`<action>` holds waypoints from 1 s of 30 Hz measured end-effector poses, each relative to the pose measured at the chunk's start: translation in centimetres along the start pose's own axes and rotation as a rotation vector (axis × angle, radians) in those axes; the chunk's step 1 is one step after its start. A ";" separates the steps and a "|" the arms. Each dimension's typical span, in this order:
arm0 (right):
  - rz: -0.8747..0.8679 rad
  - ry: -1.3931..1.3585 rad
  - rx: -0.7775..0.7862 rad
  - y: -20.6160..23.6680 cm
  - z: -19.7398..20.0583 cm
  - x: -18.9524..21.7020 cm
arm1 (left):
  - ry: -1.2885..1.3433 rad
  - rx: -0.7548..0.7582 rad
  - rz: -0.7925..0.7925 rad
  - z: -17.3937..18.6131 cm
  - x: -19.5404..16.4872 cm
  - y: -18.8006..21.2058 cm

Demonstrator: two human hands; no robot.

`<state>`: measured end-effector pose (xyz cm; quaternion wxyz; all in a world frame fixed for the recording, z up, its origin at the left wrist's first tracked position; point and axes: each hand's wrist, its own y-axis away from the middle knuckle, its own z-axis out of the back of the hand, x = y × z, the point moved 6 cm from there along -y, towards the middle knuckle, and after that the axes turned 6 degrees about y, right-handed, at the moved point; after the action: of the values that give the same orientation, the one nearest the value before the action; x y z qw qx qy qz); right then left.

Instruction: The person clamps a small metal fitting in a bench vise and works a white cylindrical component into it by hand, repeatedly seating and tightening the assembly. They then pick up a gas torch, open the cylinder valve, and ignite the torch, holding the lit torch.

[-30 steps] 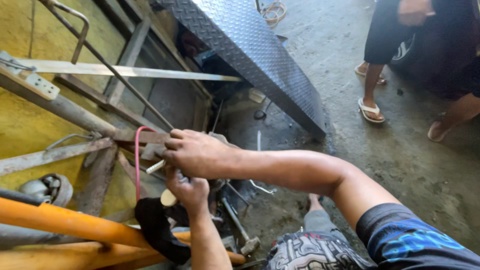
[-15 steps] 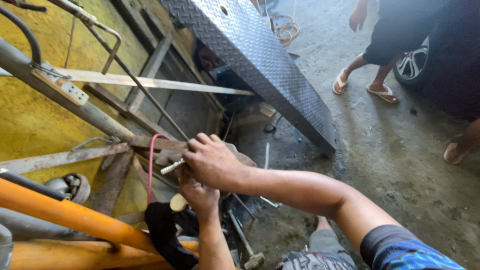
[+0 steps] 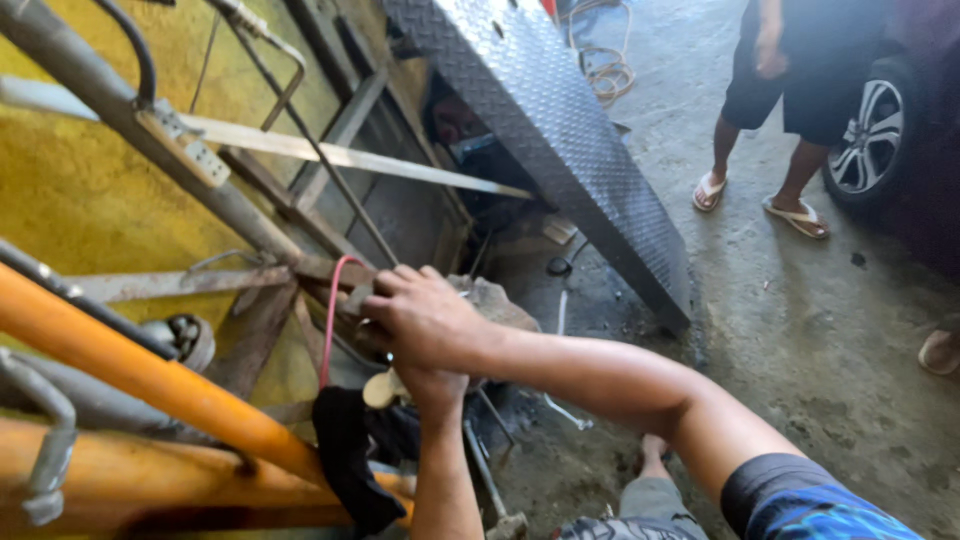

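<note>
Two hands: I see both low in the middle, stacked one over the other at the rusty frame.
Right hand [image 3: 425, 318]: fingers curled together over a rusty bar [image 3: 330, 272], beside a red wire [image 3: 331, 318]; whether it truly clamps the bar I cannot tell.
Left hand [image 3: 432, 385]: mostly hidden under the right one; only wrist and forearm show, so its grip I cannot tell.
Pale knob [image 3: 380, 390]: peeks out just left of the left hand; hard to make out.
Black rag [image 3: 352, 470]: hangs near, over the orange pipe [image 3: 150, 375].
Checker plate [image 3: 560, 140]: leans far right, its top cut off.
Bystander [image 3: 790, 100]: far right, seen from the waist down only, in sandals.
Car wheel [image 3: 868, 140]: at the right, partly hidden.
</note>
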<state>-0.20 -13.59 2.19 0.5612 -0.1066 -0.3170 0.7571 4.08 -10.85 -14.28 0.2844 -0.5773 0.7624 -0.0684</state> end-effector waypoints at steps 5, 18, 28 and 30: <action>0.003 0.072 0.088 -0.1 -0.2 -0.5 | -1.425 -0.078 -0.410 -2.4 -3.2 0.9; -0.188 -1.242 -0.666 5.0 6.4 -7.8 | -1.611 -0.053 -0.415 -6.5 -5.2 0.1; -0.034 -0.523 -0.109 3.2 1.7 -6.4 | -1.589 0.043 -0.484 -7.4 -5.0 0.3; -0.055 -0.501 -0.112 3.5 1.4 -6.4 | -1.623 -0.006 -0.421 -6.9 -4.8 0.2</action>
<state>-1.46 -20.52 -0.11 0.4786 0.0623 -0.4903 0.7257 1.18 -7.88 -6.96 0.7244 -0.5785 0.1975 0.3186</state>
